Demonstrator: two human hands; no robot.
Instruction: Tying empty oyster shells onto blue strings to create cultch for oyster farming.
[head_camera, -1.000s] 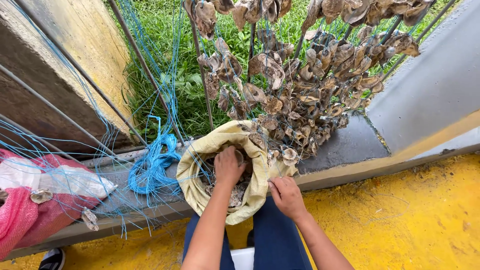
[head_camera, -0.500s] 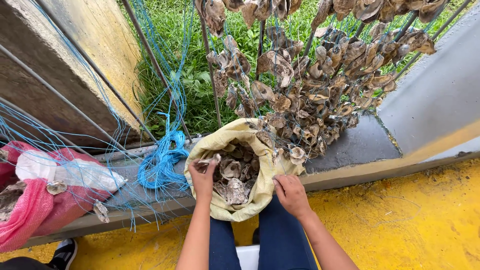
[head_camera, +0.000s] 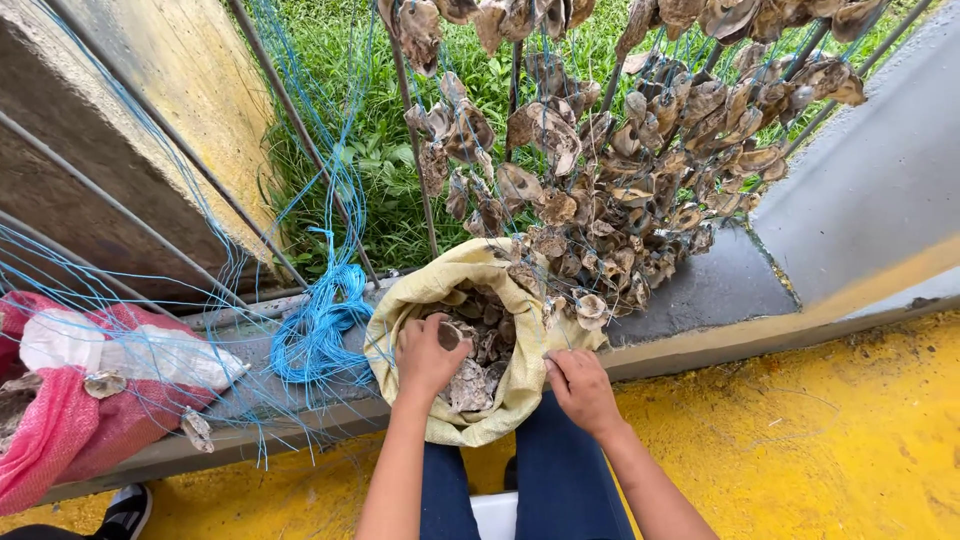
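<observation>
picking shells: left hand (head_camera: 428, 355) deep in the yellow sack (head_camera: 470, 425) on the concrete ledge (head_camera: 700, 300), fingers closed round an oyster shell (head_camera: 450, 333); right hand (head_camera: 580, 388) pinching sack's rim. probably next: careful lift toward blue twine (head_camera: 315, 335), strung oyster shells (head_camera: 610, 190).

Rough matt shells (head_camera: 470, 385); coarse woven sack (head_camera: 520, 395); glossy blue plastic twine (head_camera: 315, 335).

We are counting one yellow sack (head_camera: 455, 300) of oyster shells (head_camera: 480, 345), too many to number, and two hands: the left hand (head_camera: 428, 355) and the right hand (head_camera: 580, 388). We are also seeing one pink mesh bag (head_camera: 70, 440), one white bag (head_camera: 120, 345), one coil of blue cord (head_camera: 315, 335), and dozens of strung shells (head_camera: 610, 190) hanging on several slanting rods (head_camera: 300, 120).
</observation>
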